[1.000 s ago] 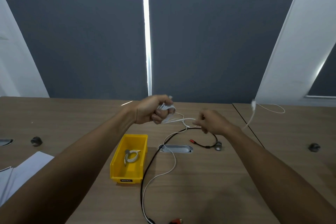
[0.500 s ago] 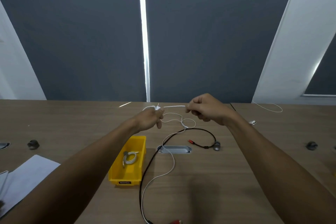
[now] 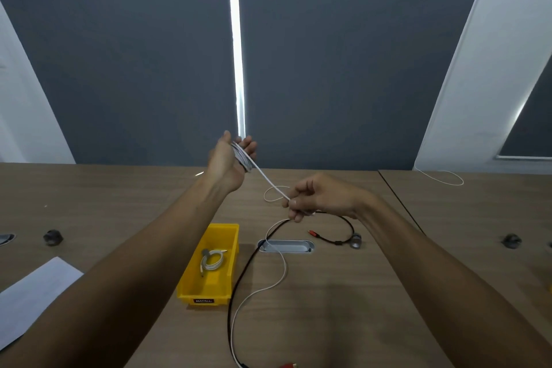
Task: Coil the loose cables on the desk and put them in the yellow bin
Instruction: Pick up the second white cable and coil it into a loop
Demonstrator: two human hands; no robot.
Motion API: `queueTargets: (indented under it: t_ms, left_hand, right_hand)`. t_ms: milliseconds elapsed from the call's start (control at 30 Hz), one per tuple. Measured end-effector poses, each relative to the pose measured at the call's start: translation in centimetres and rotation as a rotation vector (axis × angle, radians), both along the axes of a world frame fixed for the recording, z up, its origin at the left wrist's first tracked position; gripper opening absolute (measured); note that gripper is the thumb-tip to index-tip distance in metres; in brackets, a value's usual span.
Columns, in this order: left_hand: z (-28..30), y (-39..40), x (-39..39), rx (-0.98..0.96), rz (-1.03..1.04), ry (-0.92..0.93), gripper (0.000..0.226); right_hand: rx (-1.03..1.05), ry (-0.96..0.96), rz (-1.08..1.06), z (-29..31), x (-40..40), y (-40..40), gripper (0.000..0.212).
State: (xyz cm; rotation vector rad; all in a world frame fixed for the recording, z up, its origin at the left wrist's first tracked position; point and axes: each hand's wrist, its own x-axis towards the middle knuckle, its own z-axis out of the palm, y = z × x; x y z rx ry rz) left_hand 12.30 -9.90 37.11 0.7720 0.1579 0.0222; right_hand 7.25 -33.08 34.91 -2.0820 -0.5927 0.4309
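My left hand (image 3: 228, 163) is raised above the desk with fingers spread, and several turns of a white cable (image 3: 270, 184) are wound around its palm. The cable runs taut down to my right hand (image 3: 316, 199), which pinches it. The yellow bin (image 3: 222, 231) stands on the desk below my left forearm and holds one coiled white cable (image 3: 212, 260). A second white cable (image 3: 282, 270) and a black cable (image 3: 239, 281) with red plugs lie loose on the desk, running to the near edge.
A metal cable grommet (image 3: 286, 246) is set in the desk right of the bin. White paper (image 3: 27, 305) lies at the near left. Another thin white cable (image 3: 442, 178) lies far right. Dark knobs (image 3: 53, 237) (image 3: 511, 240) sit at both sides.
My left hand has risen and opened with the coil around its palm. My right hand has dropped lower and drawn the white cable taut.
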Motion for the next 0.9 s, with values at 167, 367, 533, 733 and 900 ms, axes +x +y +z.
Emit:
queueTargets:
  t_ms: [167, 367, 533, 733, 900]
  left_hand:
    - [0.8, 0.0, -2.3, 0.096, -0.444, -0.013, 0.033]
    - [-0.5, -1.1, -4.5, 0.736, -0.933, -0.074, 0.038]
    - [-1.7, -3.2, -5.6, 1.250, -1.021, -0.017, 0.036]
    - [-4.4, -2.6, -5.1, 1.531, -0.802, -0.031, 0.046]
    - [-5.7, -2.6, -4.8, 1.451, -0.501, -0.121, 0.056]
  right_hand:
    - [-0.338, -0.237, -0.084, -1.7, 1.0, -1.0, 0.009]
    - [-0.741, -0.477, -0.289, -1.5, 0.4, -1.0, 0.049]
    - [-0.670, -0.364, -0.348, -1.8, 0.7, -1.0, 0.045]
    - [-0.375, -0.235, -0.314, -1.2, 0.8, -1.5, 0.026]
    - [-0.075, -0.144, -0.298, -0.8, 0.5, -0.5, 0.025]
